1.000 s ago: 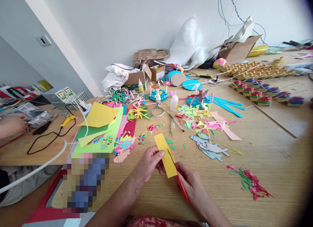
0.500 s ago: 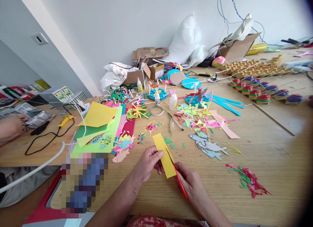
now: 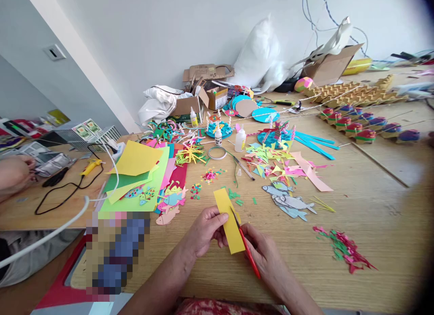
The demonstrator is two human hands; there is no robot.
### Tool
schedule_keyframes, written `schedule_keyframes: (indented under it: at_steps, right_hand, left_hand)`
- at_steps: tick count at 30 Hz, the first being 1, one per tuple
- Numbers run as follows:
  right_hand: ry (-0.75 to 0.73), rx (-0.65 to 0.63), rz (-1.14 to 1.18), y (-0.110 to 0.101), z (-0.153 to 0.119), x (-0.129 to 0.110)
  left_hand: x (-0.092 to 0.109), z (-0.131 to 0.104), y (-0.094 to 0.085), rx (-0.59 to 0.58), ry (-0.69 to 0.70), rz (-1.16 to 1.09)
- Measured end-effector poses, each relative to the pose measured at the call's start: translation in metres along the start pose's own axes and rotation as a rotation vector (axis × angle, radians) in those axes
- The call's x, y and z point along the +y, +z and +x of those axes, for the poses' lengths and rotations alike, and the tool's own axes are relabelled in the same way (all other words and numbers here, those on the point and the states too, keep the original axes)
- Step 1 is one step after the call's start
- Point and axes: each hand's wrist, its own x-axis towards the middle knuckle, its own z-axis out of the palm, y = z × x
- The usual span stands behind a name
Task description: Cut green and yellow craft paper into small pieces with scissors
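Between the thumb and fingers of my left hand point(image 3: 209, 230) is a strip of yellow paper point(image 3: 228, 224), held tilted above the table. My right hand point(image 3: 262, 249) is closed round a pair of red-handled scissors point(image 3: 249, 254). Their blades lie across the strip's right edge, where a narrow sliver of paper stands off. Beyond the strip lie small green paper scraps point(image 3: 239, 202). To the right are grey and blue paper fish point(image 3: 288, 202).
A stack of coloured paper point(image 3: 135, 159) and more paper fish point(image 3: 167, 215) lie left. Glue bottles point(image 3: 240, 140) and paper offcuts point(image 3: 271, 161) stand or lie farther back. Red and green shreds point(image 3: 344, 249) lie right. Another person's hand point(image 3: 16, 172) is at far left.
The yellow strip has shifted slightly down and turned a little more upright in my left hand. The sliver at the scissor blades stands out more. My right hand stays almost in place.
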Motion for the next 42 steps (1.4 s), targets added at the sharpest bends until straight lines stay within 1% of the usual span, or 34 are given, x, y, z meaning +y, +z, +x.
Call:
schedule_keyframes:
  at_steps: [8, 12, 15, 19, 23, 34, 42]
  right_hand:
    - [-0.001, 0.016, -0.030, 0.0015, -0.0007, 0.0006]
    - [-0.003, 0.050, -0.076, 0.0032, -0.0009, 0.0032]
    - [0.005, 0.041, -0.078, 0.0041, -0.0011, 0.0048]
    - [0.027, 0.000, -0.059, 0.0038, -0.0010, 0.0049]
    - [0.031, -0.011, -0.018, 0.0033, -0.0004, 0.0032]
    - [0.020, 0.010, -0.046, 0.0027, -0.0022, 0.0027]
    - [0.024, 0.044, -0.062, 0.0049, -0.0011, 0.0003]
  left_hand:
    - [-0.0010, -0.0022, -0.0037, 0.005, -0.008, 0.005]
    - [-0.0001, 0.0006, -0.0076, 0.072, 0.076, 0.032]
    - [0.0001, 0.0032, -0.0085, 0.100, 0.118, 0.056]
    - [-0.0013, 0.0036, -0.0058, 0.082, 0.102, 0.069]
    - [-0.0025, 0.0017, -0.0026, 0.058, 0.080, 0.066]
    - [-0.0060, 0.0014, -0.0043, 0.046, 0.072, 0.047]
    - [-0.0019, 0.0033, -0.0057, 0.114, 0.115, 0.051]
